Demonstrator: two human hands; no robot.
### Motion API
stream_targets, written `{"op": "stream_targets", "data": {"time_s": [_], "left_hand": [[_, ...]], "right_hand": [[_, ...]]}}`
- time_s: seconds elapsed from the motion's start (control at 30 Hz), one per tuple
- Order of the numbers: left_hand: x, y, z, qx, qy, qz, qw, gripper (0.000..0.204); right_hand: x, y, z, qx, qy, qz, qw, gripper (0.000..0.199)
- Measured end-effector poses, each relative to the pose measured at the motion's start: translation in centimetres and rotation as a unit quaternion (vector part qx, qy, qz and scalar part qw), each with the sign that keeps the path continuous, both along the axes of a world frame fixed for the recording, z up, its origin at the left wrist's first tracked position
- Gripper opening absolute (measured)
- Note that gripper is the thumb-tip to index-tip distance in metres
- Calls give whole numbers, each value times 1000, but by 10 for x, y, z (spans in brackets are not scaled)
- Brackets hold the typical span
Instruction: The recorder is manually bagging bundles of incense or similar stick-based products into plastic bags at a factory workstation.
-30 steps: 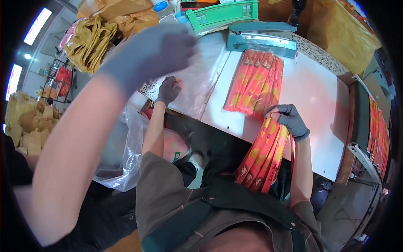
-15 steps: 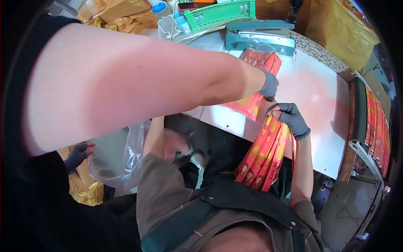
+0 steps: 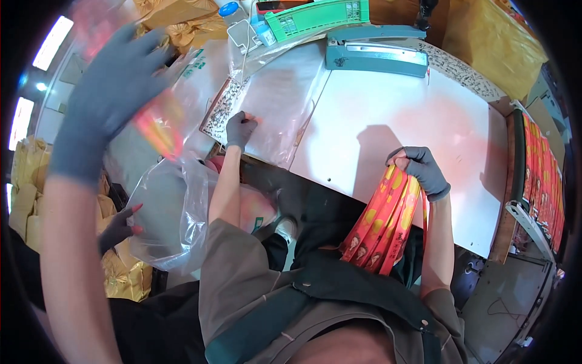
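Right hand [image 3: 422, 173] pinching a fan of long red-and-yellow packets [image 3: 383, 224], right of center and low in the frame.

Gloved fingertips are clamped on the bunch's top end, and the rest dangles past the front edge of the white tabletop [image 3: 451, 133]. Left hand [image 3: 240, 130], left of center, has its fingers curled in on the clear plastic bags [image 3: 282, 106]; can't tell if it's actually gripping one. Further out: a co-worker's blurry gloved hand [image 3: 115, 91] at upper left with a red-and-yellow bundle [image 3: 160, 128], a teal bag sealer [image 3: 376, 56] top center, a green basket [image 3: 318, 19] above that, and more red packets [image 3: 541, 176] lined up at far right.
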State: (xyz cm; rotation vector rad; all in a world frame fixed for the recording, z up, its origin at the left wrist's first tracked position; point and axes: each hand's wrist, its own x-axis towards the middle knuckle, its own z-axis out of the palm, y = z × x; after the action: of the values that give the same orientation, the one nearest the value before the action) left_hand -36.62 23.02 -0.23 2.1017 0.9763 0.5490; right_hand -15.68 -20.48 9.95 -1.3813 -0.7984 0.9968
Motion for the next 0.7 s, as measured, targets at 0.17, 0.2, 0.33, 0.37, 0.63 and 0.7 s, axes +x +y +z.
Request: {"op": "stream_targets", "data": {"time_s": [0.17, 0.2, 0.33, 0.37, 0.63, 0.7], "left_hand": [[0, -11, 6, 31, -67, 10, 997, 18], [-1, -10, 10, 26, -39, 10, 999, 15], [19, -41, 39, -294, -271, -35, 916, 11], [38, -76, 57, -317, -324, -49, 890, 10], [84, -278, 85, -104, -212, -264, 935, 9], [78, -272, 85, -116, -160, -293, 935, 9]], "right_hand": [[-3, 0, 1, -1, 0, 1, 1000, 20], [-4, 0, 2, -5, 11, 3, 1000, 20], [0, -4, -4, 3, -1, -4, 1000, 20], [2, -7, -4, -3, -31, 1, 1000, 20], [-1, 17, -11, -2, -31, 1, 1000, 24], [-3, 13, -4, -5, -29, -20, 999, 18]]}}
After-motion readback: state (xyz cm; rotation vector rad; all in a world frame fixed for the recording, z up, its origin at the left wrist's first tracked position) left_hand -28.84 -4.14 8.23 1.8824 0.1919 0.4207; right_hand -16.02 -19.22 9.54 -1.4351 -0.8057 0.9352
